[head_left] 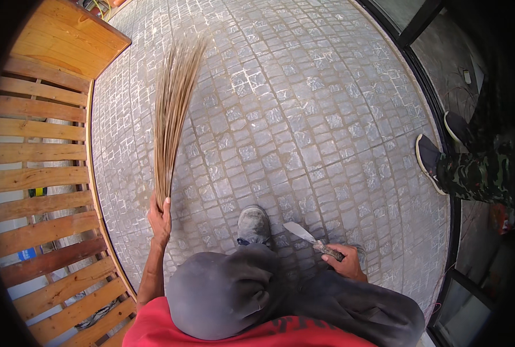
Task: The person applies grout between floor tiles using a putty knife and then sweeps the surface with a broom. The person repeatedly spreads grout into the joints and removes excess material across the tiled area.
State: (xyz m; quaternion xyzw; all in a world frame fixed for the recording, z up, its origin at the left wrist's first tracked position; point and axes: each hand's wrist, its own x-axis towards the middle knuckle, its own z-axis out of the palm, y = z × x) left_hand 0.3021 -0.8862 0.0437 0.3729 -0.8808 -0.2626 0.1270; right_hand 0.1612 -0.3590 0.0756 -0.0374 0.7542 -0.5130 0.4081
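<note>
My left hand is closed round the bound end of a stick broom, a bundle of thin brown bristles. The bristles fan out away from me over the grey paving. In my right hand is a putty knife, gripped by its dark, worn handle. Its pale metal blade points forward and to the left, low over the floor beside my shoe. The two tools are well apart, with my bent knee between my hands.
Stone-patterned paving spreads ahead. A slatted wooden structure runs along the left, with a wooden panel at its far end. On the right, another person's shoes and camouflage trousers are beside a black door frame.
</note>
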